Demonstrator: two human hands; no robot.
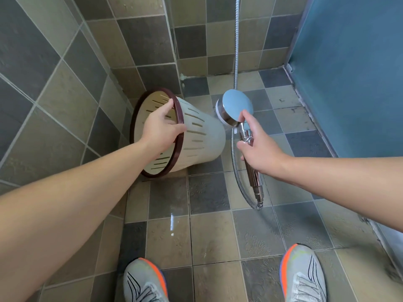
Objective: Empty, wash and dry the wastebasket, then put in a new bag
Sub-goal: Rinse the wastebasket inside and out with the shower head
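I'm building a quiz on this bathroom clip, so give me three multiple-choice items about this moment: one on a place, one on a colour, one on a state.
1. Where does the left hand grip the wastebasket?
A. at its rim
B. at its base
C. not at all

2. What colour is the rim ring?
A. bright green
B. dark brown
C. yellow

3. How is the wastebasket held?
A. upright on the floor
B. tipped on its side, opening toward the person
C. upside down on a shelf

Answers:
1 A: the fingers curl over the rim.
2 B: the ring is dark brown against the pale slotted wall.
3 B: its opening faces the camera, its base pointing toward the shower head, whose handle the right hand holds.
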